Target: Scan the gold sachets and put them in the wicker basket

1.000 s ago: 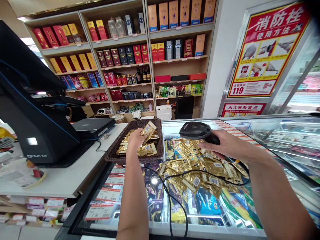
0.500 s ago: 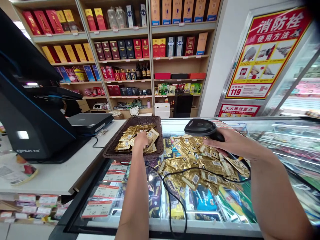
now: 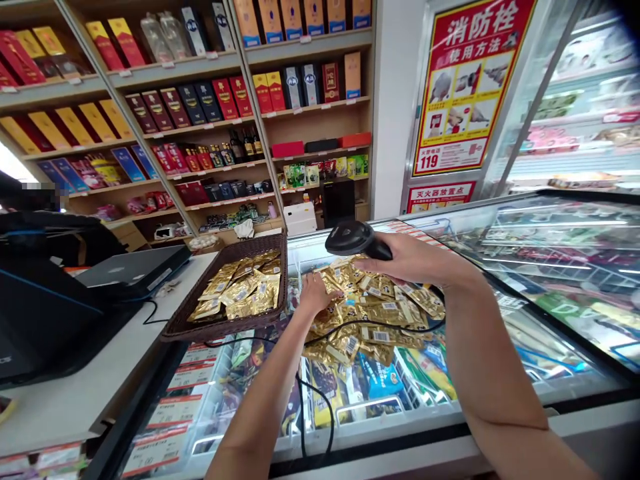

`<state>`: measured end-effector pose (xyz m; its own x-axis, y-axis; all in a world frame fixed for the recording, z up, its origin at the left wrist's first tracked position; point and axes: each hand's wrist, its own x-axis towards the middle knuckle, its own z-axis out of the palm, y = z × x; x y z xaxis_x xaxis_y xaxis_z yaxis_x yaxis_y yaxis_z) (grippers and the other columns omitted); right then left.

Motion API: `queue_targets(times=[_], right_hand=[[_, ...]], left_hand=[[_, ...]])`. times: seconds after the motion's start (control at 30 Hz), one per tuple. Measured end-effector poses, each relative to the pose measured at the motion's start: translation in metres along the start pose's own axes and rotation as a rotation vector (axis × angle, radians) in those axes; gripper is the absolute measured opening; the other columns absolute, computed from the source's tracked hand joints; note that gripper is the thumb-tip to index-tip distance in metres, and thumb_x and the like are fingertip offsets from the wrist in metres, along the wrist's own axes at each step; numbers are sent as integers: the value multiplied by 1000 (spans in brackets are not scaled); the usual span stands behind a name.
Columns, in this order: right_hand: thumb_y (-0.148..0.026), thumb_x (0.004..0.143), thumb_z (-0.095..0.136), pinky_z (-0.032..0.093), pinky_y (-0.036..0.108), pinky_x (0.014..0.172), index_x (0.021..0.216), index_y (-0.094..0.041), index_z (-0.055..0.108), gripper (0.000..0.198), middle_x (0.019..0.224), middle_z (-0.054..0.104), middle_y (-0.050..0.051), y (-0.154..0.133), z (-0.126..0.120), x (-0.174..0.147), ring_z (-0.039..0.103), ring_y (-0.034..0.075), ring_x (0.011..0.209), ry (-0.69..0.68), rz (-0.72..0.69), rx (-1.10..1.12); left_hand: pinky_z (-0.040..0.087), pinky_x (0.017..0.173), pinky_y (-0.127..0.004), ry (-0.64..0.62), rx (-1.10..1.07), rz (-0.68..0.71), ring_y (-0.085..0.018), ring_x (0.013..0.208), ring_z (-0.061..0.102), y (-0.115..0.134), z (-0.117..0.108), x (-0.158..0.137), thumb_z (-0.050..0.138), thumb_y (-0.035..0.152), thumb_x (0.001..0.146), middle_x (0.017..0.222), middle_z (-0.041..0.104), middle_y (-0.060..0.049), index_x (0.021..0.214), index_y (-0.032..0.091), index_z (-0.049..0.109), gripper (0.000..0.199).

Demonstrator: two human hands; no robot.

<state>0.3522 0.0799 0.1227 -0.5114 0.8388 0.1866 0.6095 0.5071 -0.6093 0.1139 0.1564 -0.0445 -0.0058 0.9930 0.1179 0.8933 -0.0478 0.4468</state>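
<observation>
My right hand (image 3: 413, 257) is wrapped around the handle of a black barcode scanner (image 3: 350, 238), holding it above a heap of gold foil packets (image 3: 383, 313). These packets lie spread over the glass top of a freezer, and several show barcodes. At the heap's left edge is my left hand (image 3: 316, 295), its fingers stretched out and thumb apart, touching the packets. More gold packets (image 3: 243, 290) fill a brown woven basket (image 3: 175, 328) to the left of that hand. The scanner's black cable (image 3: 332, 420) loops across the glass and over the heap.
Left of the basket, a white counter (image 3: 107, 373) carries a black machine (image 3: 40, 300) and a flat black scale-like device (image 3: 143, 267). Bagged goods show through the freezer glass, with price labels (image 3: 167, 413) at its left. Shelves of boxes (image 3: 210, 100) stand behind.
My left hand has left the basket and moved right to the packet heap; the packet it held is out of it. The view has turned right. The scanner stays in my right hand.
</observation>
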Motion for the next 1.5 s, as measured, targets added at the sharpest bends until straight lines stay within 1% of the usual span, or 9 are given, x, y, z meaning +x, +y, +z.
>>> queue_targets(times=[0.07, 0.13, 0.27, 0.4, 0.57, 0.7, 0.83, 1.2, 1.5], right_hand=[[-62, 80, 60, 36, 25, 47, 95, -19, 57, 45, 65, 59, 0, 2, -5, -2, 52, 12, 48, 18, -5, 17], [-59, 80, 61, 35, 25, 47, 97, -19, 58, 44, 63, 58, 0, 2, -8, -4, 51, 12, 47, 45, 4, 21], [-58, 81, 61, 36, 25, 48, 100, -18, 59, 44, 63, 58, 0, 2, -11, -5, 50, 12, 48, 71, 7, 34], [-58, 81, 62, 37, 25, 48, 102, -18, 59, 45, 73, 62, 2, 2, -8, -4, 52, 12, 52, 57, -12, 87], [-60, 80, 63, 38, 24, 46, 105, -20, 59, 48, 76, 63, 2, 2, -3, -2, 53, 11, 49, 43, -9, 135], [-63, 79, 62, 38, 23, 43, 101, -20, 57, 49, 68, 59, 0, 1, 2, 0, 51, 11, 45, 25, -6, 185], [-63, 80, 62, 34, 22, 40, 92, -19, 55, 46, 54, 52, -4, -4, 8, 2, 49, 11, 42, 33, 21, 225], [-63, 79, 64, 37, 21, 43, 78, -19, 48, 47, 55, 53, -4, -4, 34, 25, 46, 8, 42, 6, 5, 536], [-61, 83, 61, 34, 21, 41, 77, -20, 48, 43, 55, 52, -4, -3, 40, 25, 45, 8, 41, -8, 10, 477]], left_hand=[[25, 109, -45, -67, 20, -1, -42, 141, 27, -8, 11, 4, 73, 61, 64, 147, 38, -29, 133, 10, 43, 91], [29, 107, -43, -91, 3, -6, -40, 138, 32, -15, 11, 8, 77, 59, 59, 144, 43, -25, 133, 14, 43, 93], [37, 98, -39, 40, -9, -92, -38, 126, 47, -15, -4, 11, 86, 46, 49, 135, 49, -21, 130, 17, 47, 95], [43, 86, -38, 117, -160, -47, -34, 107, 58, -9, -30, 9, 84, 43, 55, 108, 65, -13, 109, 18, 60, 64], [50, 67, -30, 275, -745, -86, -18, 73, 62, -9, -70, 3, 76, 43, 66, 81, 63, 0, 91, 21, 57, 38], [55, 71, -28, 377, -1344, -205, -10, 65, 62, -5, -96, -1, 68, 21, 77, 75, 62, 3, 83, 19, 51, 18], [58, 78, -29, 430, -1625, -304, -9, 63, 64, 0, -106, 0, 54, 6, 86, 72, 63, 2, 79, 17, 52, 14], [56, 92, -33, 438, -1796, -229, -18, 103, 67, -2, -99, 5, 57, 9, 87, 94, 72, -6, 95, 16, 62, 12], [51, 100, -42, 425, -1858, -152, -15, 90, 70, 9, -101, -2, 51, 0, 87, 90, 72, -7, 87, 13, 65, 18]])
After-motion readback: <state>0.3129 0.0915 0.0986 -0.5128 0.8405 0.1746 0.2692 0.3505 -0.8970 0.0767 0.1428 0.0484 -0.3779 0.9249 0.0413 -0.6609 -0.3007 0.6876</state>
